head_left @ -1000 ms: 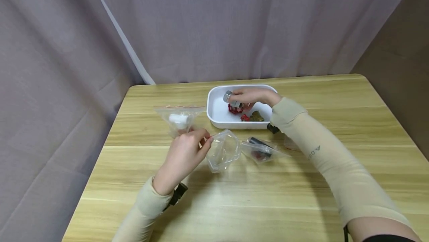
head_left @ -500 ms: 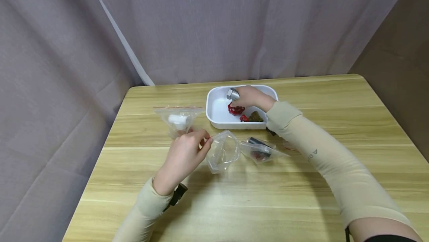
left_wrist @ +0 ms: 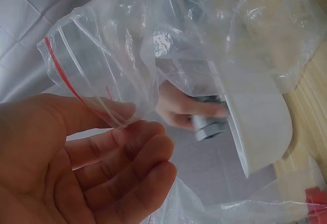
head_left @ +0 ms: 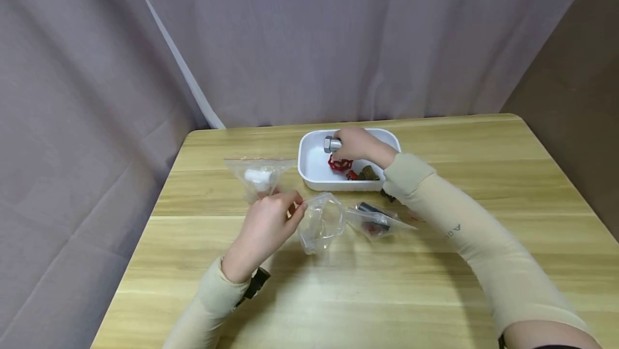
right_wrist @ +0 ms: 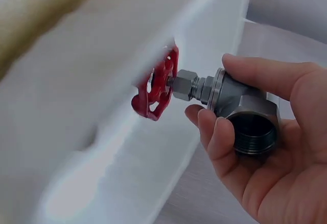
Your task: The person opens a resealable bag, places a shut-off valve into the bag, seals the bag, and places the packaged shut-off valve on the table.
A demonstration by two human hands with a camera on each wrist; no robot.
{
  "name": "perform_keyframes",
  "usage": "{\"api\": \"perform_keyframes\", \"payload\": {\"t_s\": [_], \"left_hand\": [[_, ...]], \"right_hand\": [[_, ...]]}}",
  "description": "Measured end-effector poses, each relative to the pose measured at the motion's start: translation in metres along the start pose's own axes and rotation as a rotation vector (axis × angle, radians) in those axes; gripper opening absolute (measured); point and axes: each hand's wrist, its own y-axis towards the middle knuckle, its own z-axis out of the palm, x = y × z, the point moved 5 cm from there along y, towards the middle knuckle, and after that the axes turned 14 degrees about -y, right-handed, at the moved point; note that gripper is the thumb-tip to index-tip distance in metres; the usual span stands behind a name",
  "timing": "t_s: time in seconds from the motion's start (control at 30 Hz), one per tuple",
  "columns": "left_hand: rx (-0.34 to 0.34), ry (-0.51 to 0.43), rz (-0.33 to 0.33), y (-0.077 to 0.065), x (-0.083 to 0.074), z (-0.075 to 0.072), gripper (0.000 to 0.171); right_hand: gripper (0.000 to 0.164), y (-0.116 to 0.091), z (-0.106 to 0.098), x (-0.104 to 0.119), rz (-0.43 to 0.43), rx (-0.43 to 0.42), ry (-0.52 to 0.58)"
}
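Note:
My right hand [head_left: 355, 144] grips a silver gate valve [right_wrist: 242, 101] by its body, thumb on one side and fingers curled on the other. The valve's red handwheel [right_wrist: 159, 86] points away from the palm, inside the white tray [head_left: 314, 161]; whether it touches the tray cannot be told. With thumb and forefinger, my left hand [head_left: 266, 223] pinches the red-striped zip edge of a clear plastic bag [head_left: 321, 225], which gapes in front of the tray. No item shows inside that bag. A smaller brass valve [head_left: 370, 173] with a red handle lies in the tray's near right part.
Left of the tray, a zip bag [head_left: 237, 166] contains a white fitting [head_left: 258, 176]. Another bag [head_left: 387, 225] with a dark cylindrical piece [head_left: 372, 213] lies right of the pinched one. Part of a further bag peeks out beneath the right forearm. Curtains [head_left: 309, 43] hang behind the wooden table [head_left: 338, 306].
My right hand has turned within the tray, and the valve has swung so its hex end points left. The left hand has kept its pinch on the bag, nearly still.

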Motion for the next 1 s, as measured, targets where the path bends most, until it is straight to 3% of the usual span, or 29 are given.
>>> {"api": "perform_keyframes", "payload": {"t_s": [0.27,0.5,0.7,1.0], "left_hand": [[0.022,-0.025,-0.018,0.004,0.007,0.0,0.009],[0.04,-0.041,-0.018,0.007,0.009,0.002,0.01],[0.06,-0.08,-0.013,0.01,0.012,0.003,0.01],[0.057,-0.113,-0.019,0.011,0.013,0.0,0.013]], "right_hand": [[0.033,-0.021,-0.054,0.014,-0.016,-0.128,0.017],[0.033,-0.053,-0.09,0.024,-0.024,-0.179,0.029],[0.035,-0.089,-0.097,0.038,-0.06,-0.214,0.071],[0.027,-0.139,-0.091,0.082,-0.272,-0.304,0.105]]}}
